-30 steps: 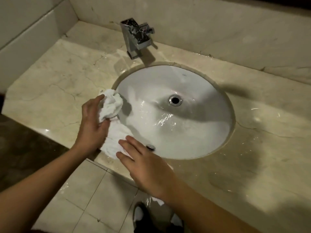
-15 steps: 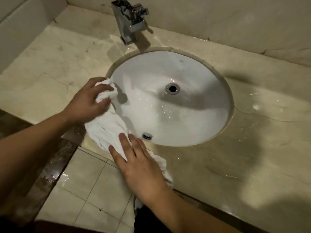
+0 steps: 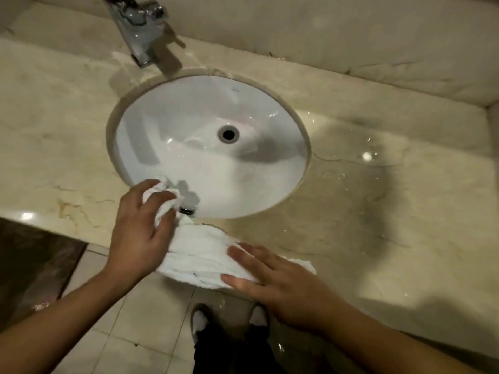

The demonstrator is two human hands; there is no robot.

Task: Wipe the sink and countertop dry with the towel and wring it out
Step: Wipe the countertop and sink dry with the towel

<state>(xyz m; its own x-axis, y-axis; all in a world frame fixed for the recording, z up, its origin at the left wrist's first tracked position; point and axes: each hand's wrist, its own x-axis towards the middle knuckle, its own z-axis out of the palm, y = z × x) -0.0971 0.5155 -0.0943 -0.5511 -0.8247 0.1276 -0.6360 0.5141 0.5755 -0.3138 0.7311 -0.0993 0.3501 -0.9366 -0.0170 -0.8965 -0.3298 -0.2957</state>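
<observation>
Okay, I'm watching the left hand (image 3: 137, 233) curling its fingers round the bunched end of the white terry towel (image 3: 199, 255), right at the near rim of the white oval ceramic sink (image 3: 189, 117). The right hand (image 3: 280, 287) is lying flat, fingers straight and spread, pressing the towel's other end onto the front strip of the beige marble countertop (image 3: 351, 238). I'm seeing the towel stretching between the two hands, its long axis running from the sink rim on the left, down and right along the counter's front edge, with its near side slightly overhanging that edge. The left hand is sitting nearer the basin, the right nearer the glistening droplets to the right of the sink. I'm judging that wet patch is calling for the next sweep, with the right hand leading.
</observation>
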